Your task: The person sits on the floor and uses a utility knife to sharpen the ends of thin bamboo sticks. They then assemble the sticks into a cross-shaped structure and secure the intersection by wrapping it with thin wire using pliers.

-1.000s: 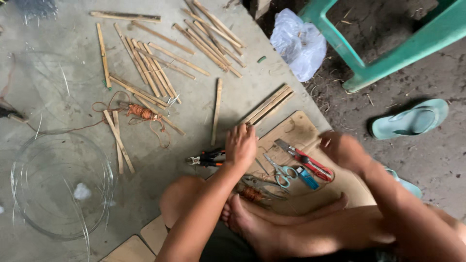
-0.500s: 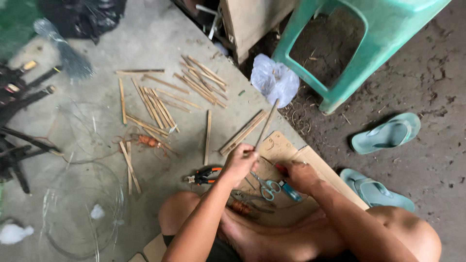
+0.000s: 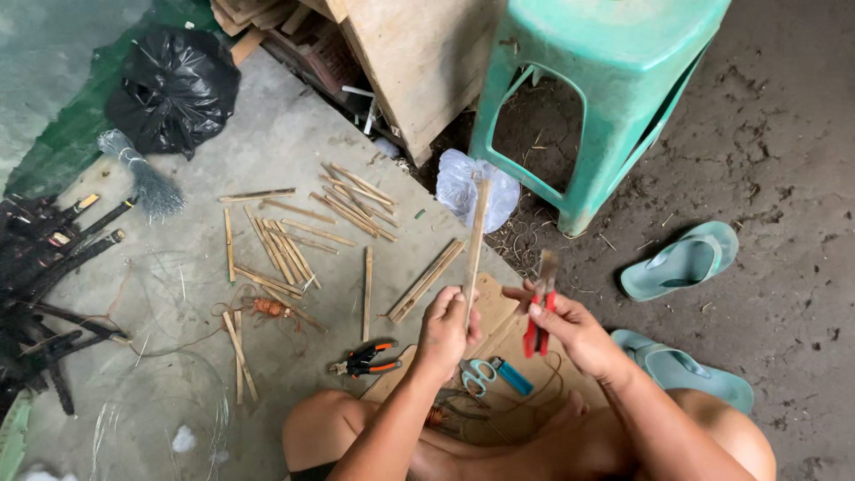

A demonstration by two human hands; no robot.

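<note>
Left hand: my left hand (image 3: pixel 448 331) was closed around a long bamboo strip (image 3: pixel 476 240), holding it upright with its top end over the white plastic bag (image 3: pixel 477 188).
Right hand: my right hand (image 3: pixel 570 328) gripped a red-handled cutter (image 3: pixel 541 303), its handles in my fist and its tip pointing up, just beside the strip.
Stool: a green plastic stool (image 3: pixel 606 98) stood well beyond my hands, next to a wooden board (image 3: pixel 419 62).
Black bag: a black plastic bag (image 3: pixel 174 89) lay far off to the left.
Sandals: a pair of green sandals (image 3: pixel 681 261) lay on the dirt to my right.
Board under hands: a piece of cardboard (image 3: pixel 490 312) lay on the floor below both hands.
Bamboo pieces: cut bamboo sticks (image 3: pixel 294 240) were scattered across the concrete.
Pliers: orange-handled pliers (image 3: pixel 365 360) lay left of my left wrist.
Scissors: small scissors (image 3: pixel 476 374) rested on the cardboard, touching a blue lighter (image 3: pixel 514 377).
</note>
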